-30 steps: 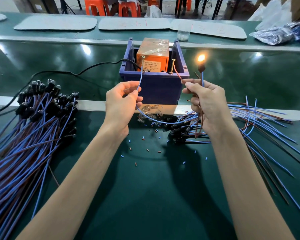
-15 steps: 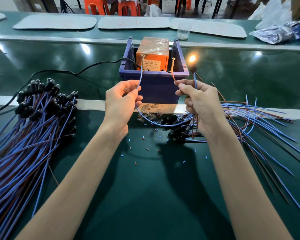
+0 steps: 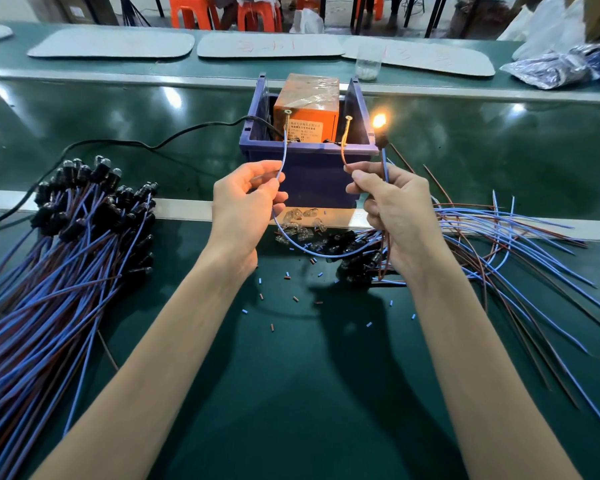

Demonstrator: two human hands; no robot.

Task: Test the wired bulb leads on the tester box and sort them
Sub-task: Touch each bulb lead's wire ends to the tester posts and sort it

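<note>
Item under test: one bulb (image 3: pixel 379 121), lit, standing just above the right hand (image 3: pixel 395 209), which pinches its brown lead (image 3: pixel 342 152) with the tip up at the right screw (image 3: pixel 348 118) of the orange tester (image 3: pixel 309 105) in the blue bin (image 3: pixel 309 171). Left hand (image 3: pixel 245 206) pinches the blue lead (image 3: pixel 283 154), tip at the left screw (image 3: pixel 287 114). Bundled leads (image 3: pixel 66 237) lie at left on the table (image 3: pixel 309 393), loose leads (image 3: pixel 499 244) at right.

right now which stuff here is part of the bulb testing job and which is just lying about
Job: lit bulb, blue lead in left hand, brown lead in right hand, orange tester box, blue bin, bundled leads at left, loose leads at right.
Lying about: clear cup, white mats, plastic bags, orange stools, insulation scraps.
</note>
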